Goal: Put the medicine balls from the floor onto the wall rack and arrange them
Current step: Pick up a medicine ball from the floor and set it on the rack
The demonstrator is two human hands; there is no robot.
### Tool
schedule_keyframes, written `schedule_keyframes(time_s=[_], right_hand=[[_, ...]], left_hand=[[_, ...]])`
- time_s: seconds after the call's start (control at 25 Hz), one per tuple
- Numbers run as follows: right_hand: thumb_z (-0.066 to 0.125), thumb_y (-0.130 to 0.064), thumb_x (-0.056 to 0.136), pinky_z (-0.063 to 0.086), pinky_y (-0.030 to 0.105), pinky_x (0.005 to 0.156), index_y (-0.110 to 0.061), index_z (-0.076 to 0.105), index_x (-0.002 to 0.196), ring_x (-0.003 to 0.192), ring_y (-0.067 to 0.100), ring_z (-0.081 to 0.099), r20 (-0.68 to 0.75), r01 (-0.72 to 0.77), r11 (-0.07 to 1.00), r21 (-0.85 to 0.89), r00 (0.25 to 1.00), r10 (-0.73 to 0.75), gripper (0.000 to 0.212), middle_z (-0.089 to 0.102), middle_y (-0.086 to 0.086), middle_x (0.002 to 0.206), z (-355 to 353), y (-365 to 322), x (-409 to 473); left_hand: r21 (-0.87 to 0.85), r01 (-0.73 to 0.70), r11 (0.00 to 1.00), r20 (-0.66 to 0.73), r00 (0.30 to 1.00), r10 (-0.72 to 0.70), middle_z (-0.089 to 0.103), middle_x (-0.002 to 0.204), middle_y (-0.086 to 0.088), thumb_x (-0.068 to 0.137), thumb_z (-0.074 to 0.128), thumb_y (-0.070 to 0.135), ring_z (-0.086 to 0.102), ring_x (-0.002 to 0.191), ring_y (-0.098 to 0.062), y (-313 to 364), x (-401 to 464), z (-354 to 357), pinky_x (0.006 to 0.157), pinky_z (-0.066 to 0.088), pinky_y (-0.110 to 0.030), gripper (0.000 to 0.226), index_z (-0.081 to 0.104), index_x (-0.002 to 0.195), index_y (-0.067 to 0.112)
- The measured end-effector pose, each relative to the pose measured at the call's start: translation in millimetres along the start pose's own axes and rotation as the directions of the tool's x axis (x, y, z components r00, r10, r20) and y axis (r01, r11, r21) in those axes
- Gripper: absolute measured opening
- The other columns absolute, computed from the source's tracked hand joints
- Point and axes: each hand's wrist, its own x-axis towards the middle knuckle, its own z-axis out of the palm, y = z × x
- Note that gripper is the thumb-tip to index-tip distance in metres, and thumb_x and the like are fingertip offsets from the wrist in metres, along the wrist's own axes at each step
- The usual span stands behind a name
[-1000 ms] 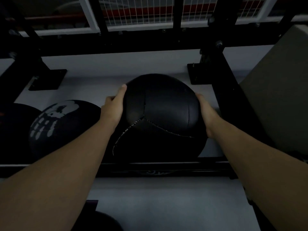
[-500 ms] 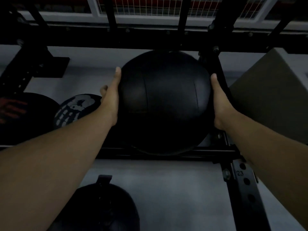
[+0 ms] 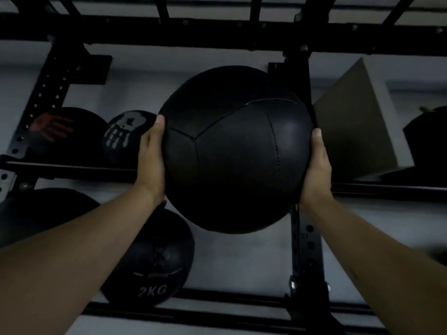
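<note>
Fingers: mostly hidden behind the ball; thumbs lie flat on its sides. Left hand (image 3: pixel 151 163) and right hand (image 3: pixel 316 170) clamp a black medicine ball (image 3: pixel 235 148) between the palms, forearms raised and extended. Ball: stitched panels, plain, held clear of the wall rack (image 3: pixel 306 238), before its right upright. Shelved left: skull-print ball (image 3: pixel 125 135); lower rail: 2KG ball (image 3: pixel 154 269).

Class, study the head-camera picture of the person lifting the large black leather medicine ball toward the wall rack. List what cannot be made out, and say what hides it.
Head view only:
- Large black leather medicine ball: any weight marking; none on the visible side.
- Left hand and right hand: fingers, hidden behind that ball.
- Black ball marked 2KG: left part, behind the left forearm.
- Ball with red handprint: details lost in dim light.
</note>
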Motion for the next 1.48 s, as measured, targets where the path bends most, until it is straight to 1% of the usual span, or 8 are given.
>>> schedule_keyframes(time_s=[0.16, 0.48, 0.68, 0.8, 1.0, 1.08, 1.24, 1.48], right_hand=[[0.06, -0.081, 0.081, 0.054, 0.041, 0.108, -0.039, 0.068, 0.135, 0.119, 0.011, 0.07, -0.047, -0.076, 0.994, -0.076, 0.996, 0.072, 0.068, 0.075, -0.013, 0.128, -29.3, 5.5, -56.1], [0.065, -0.076, 0.076, 0.059, 0.04, 0.098, -0.031, 0.07, 0.131, 0.115, 0.018, 0.072, -0.149, -0.272, 0.95, -0.154, 0.957, 0.25, 0.072, 0.076, -0.004, 0.124, -65.7, 68.0, -110.6], [0.06, -0.066, 0.092, 0.059, 0.033, 0.088, -0.026, 0.069, 0.134, 0.113, 0.018, 0.072, -0.192, -0.277, 0.943, -0.185, 0.951, 0.242, 0.058, 0.076, -0.001, 0.124, -85.4, 102.3, -88.3], [0.06, -0.053, 0.099, 0.056, 0.037, 0.099, -0.025, 0.069, 0.133, 0.121, 0.02, 0.067, -0.198, -0.225, 0.94, -0.257, 0.964, 0.177, 0.046, 0.073, 0.0, 0.129, -95.3, 136.0, -77.4], [0.066, -0.041, 0.1, 0.05, 0.033, 0.109, -0.026, 0.073, 0.13, 0.126, 0.015, 0.064, -0.007, -0.02, 0.885, -0.466, 1.0, 0.019, 0.035, 0.071, 0.002, 0.133, -99.3, 179.1, -35.3], [0.068, -0.034, 0.1, 0.049, 0.033, 0.111, -0.025, 0.076, 0.124, 0.125, 0.014, 0.065, 0.045, 0.009, 0.852, -0.523, 0.999, 0.017, 0.027, 0.073, 0.001, 0.13, -98.4, 191.3, -14.1], [0.067, -0.025, 0.101, 0.051, 0.027, 0.104, -0.025, 0.077, 0.116, 0.116, 0.007, 0.067, 0.071, 0.016, 0.871, -0.491, 0.997, 0.021, 0.018, 0.076, -0.003, 0.122, -96.7, 212.3, 7.4], [0.064, -0.03, 0.103, 0.051, 0.012, 0.092, -0.027, 0.075, 0.117, 0.115, 0.006, 0.065, 0.106, -0.013, 0.867, -0.498, 0.992, 0.076, 0.018, 0.073, -0.001, 0.127, -96.9, 208.7, 4.7]], left_hand=[[-0.082, 0.17, 0.982, -0.077, 0.981, -0.177, 0.064, 0.155, -0.007, 0.086, 0.063, 0.076, 0.061, 0.144, -0.029, -24.1, -65.9, -8.8, 0.125, 0.043, -0.05, 0.089, 0.055, 0.157, 0.023], [-0.104, 0.395, 0.913, -0.218, 0.887, -0.408, 0.073, 0.144, -0.008, 0.08, 0.066, 0.079, 0.067, 0.135, -0.033, -102.0, -132.3, -30.9, 0.12, 0.048, -0.052, 0.086, 0.065, 0.147, 0.025], [-0.049, 0.408, 0.912, -0.244, 0.88, -0.407, 0.077, 0.135, -0.009, 0.076, 0.067, 0.076, 0.072, 0.126, -0.031, -137.4, -114.8, -15.2, 0.116, 0.052, -0.054, 0.083, 0.069, 0.141, 0.024], [0.058, 0.373, 0.926, -0.27, 0.899, -0.345, 0.077, 0.129, -0.006, 0.084, 0.069, 0.063, 0.072, 0.123, -0.026, -165.9, -95.9, -13.1, 0.116, 0.052, -0.053, 0.06, 0.073, 0.129, 0.024], [0.283, 0.245, 0.927, -0.093, 0.969, -0.227, 0.082, 0.116, 0.011, 0.088, 0.079, 0.048, 0.074, 0.115, -0.004, -206.8, -53.6, 1.3, 0.103, 0.056, -0.026, 0.032, 0.083, 0.115, 0.031], [0.312, 0.258, 0.914, -0.068, 0.966, -0.25, 0.083, 0.111, 0.011, 0.092, 0.081, 0.037, 0.076, 0.11, -0.003, -224.6, -33.7, 5.7, 0.1, 0.057, -0.024, 0.028, 0.083, 0.118, 0.026], [0.337, 0.29, 0.896, -0.096, 0.957, -0.274, 0.082, 0.12, 0.0, 0.091, 0.081, 0.04, 0.075, 0.117, -0.017, -251.9, -9.4, 5.0, 0.112, 0.056, -0.037, 0.032, 0.084, 0.117, 0.02], [0.363, 0.265, 0.893, -0.078, 0.964, -0.254, 0.084, 0.112, 0.007, 0.09, 0.081, 0.044, 0.077, 0.111, -0.009, -249.6, -12.7, 5.4, 0.101, 0.057, -0.027, 0.021, 0.086, 0.106, 0.03]])
